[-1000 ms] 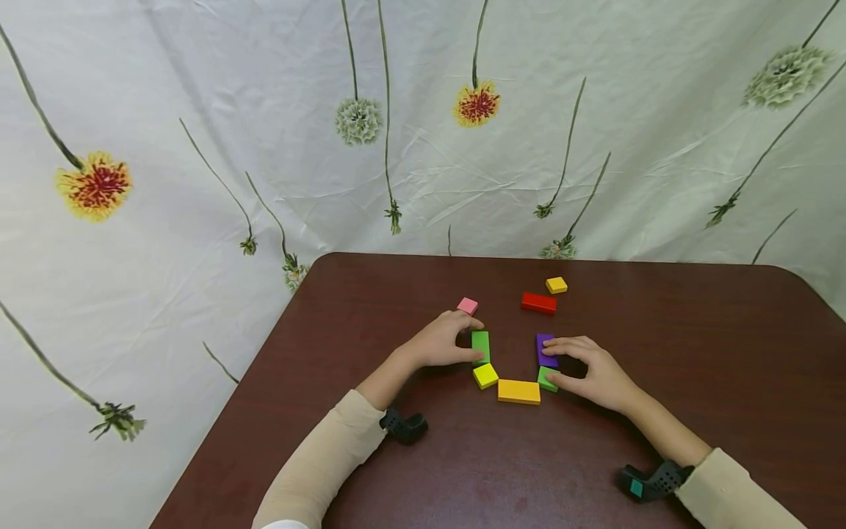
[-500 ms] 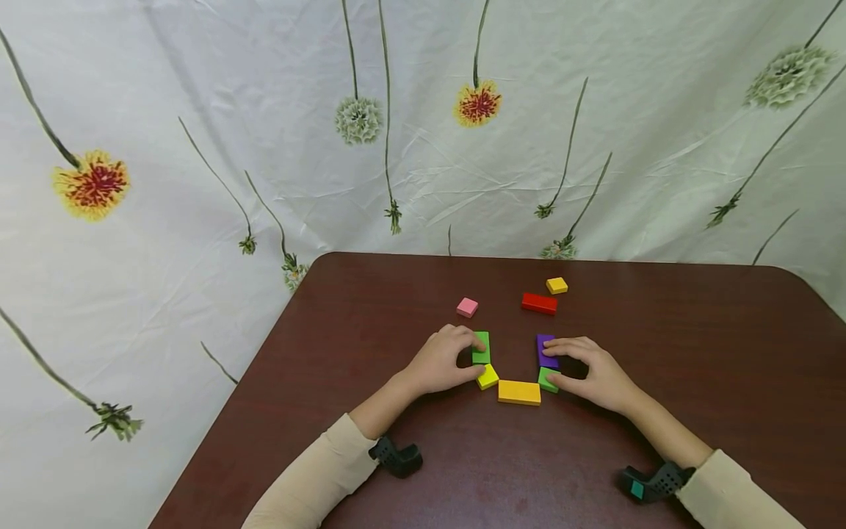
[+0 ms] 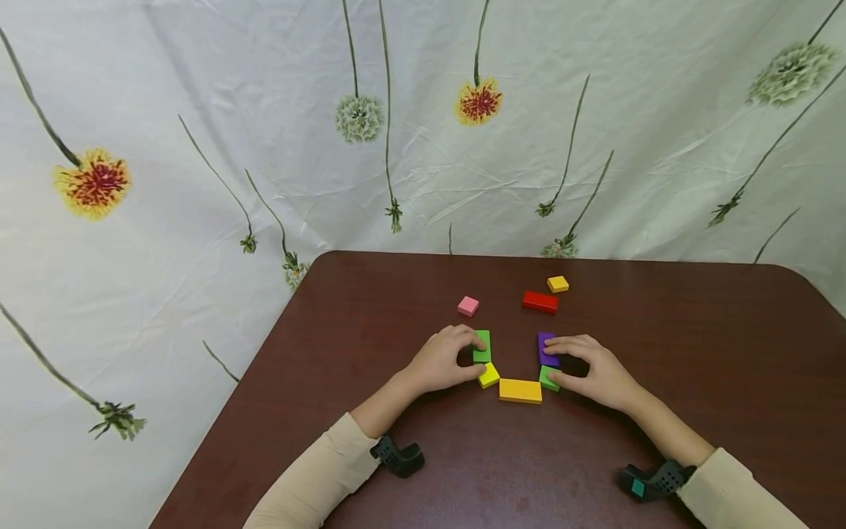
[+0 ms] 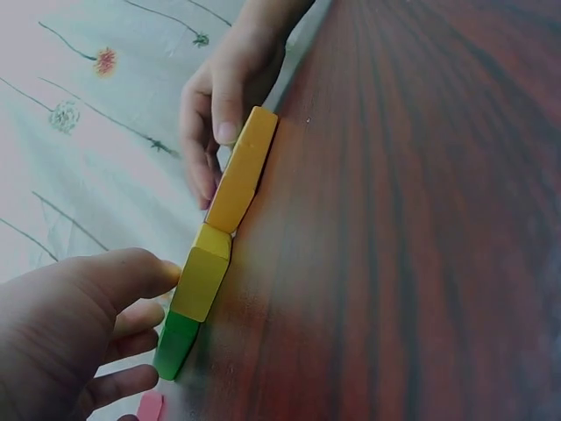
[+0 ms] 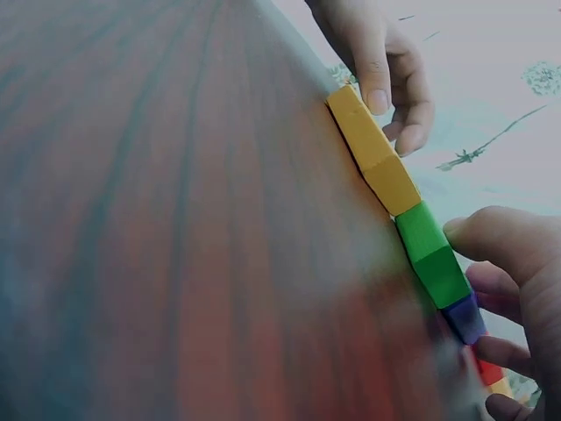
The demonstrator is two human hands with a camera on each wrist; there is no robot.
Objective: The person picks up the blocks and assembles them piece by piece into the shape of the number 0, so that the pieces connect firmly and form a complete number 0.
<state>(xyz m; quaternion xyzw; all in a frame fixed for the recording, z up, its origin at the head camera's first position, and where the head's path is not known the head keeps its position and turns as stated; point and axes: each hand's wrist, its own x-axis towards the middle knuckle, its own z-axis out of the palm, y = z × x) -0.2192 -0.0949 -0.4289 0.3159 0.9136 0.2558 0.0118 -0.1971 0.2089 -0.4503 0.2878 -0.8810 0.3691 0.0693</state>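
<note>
"One side at a time. What do we log at the left hand (image 3: 444, 361)?"

"Thumb and fingers spread in a wide, loose curve. Fingertips on the long green block (image 3: 483, 356), thumb at the small yellow block (image 3: 490, 376) just nearer us. We see neither one clasped. Pink block (image 3: 468, 306) farther off, apart."

"Moving right?"

"Orange block (image 3: 520, 391), flat, no hand on it. Left end meets the yellow's corner; right end meets the small green block (image 5: 434, 254). Red block (image 3: 540, 302) well beyond. Purple block (image 3: 548, 361) end to end with the small green. Far amber block (image 3: 558, 283) near the red."

"And the right hand (image 3: 595, 373)?"

"Much the same: fingertips on the purple, thumb at the small green, wide gap between, nothing gripped."

"Handling, by our judgement?"

"Light, stiff, hardly fragile; perhaps painted wood. Smooth faces, so apt to slide. We'd take the long ones by their long sides near the middle, small ones by opposite faces. A nudge may shift neighbours."

"Surface and room?"

"Pale cloth (image 3: 264, 95) with printed flowers, hanging left and behind, creased. Reddish-brown table (image 3: 694, 330), hard-looking, faint sheen, rounded far corners. We'd expect easy sliding there."
</note>
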